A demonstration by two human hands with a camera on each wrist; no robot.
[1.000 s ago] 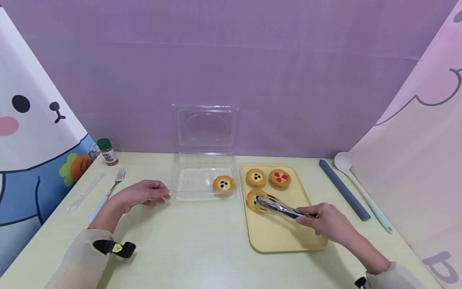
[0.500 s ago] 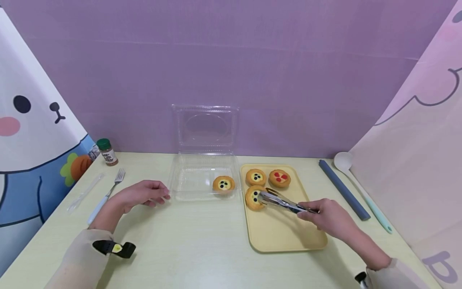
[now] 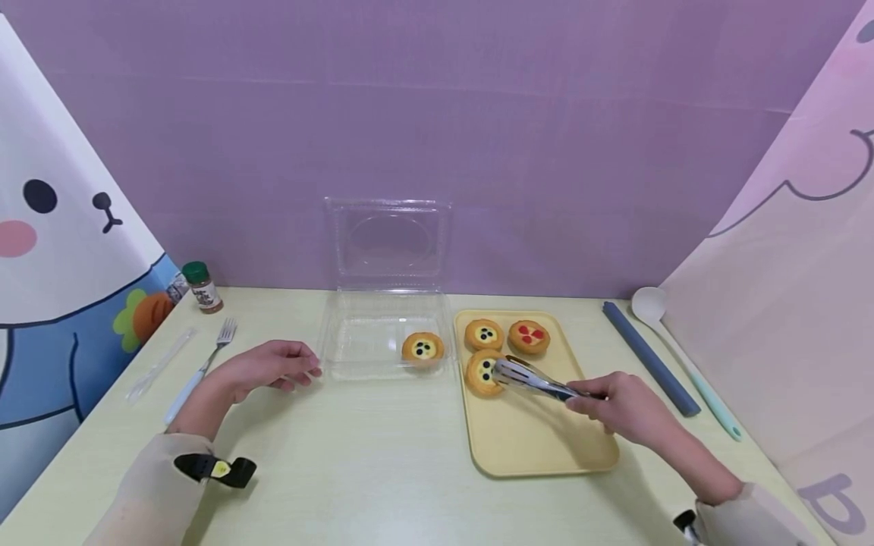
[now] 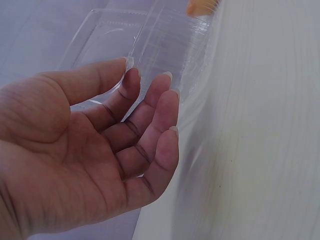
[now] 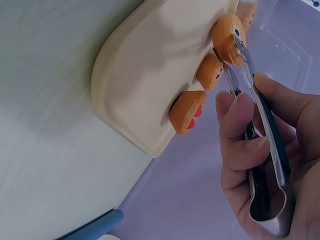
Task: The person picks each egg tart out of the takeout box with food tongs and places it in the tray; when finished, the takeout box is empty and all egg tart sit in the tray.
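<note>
My right hand grips metal tongs over the beige tray. The tongs' tips straddle the edge of a round tart with dark dots on a pale filling. Behind it on the tray sit another dark-dotted tart and a tart with red pieces. A clear plastic clamshell box stands with its lid raised, a dark-dotted tart at its right side. My left hand has loosely bent fingers, thumb and forefinger tips by the box's left edge; whether they touch it is unclear.
On the left are a fork, a clear plastic utensil and a green-capped jar. Right of the tray lie a blue-grey rod and a long-handled spoon. A purple backdrop stands behind.
The tongs and right hand have shifted slightly up and right. The tart at their tips has moved a little toward the tart behind it. The left hand stays nearly still.
</note>
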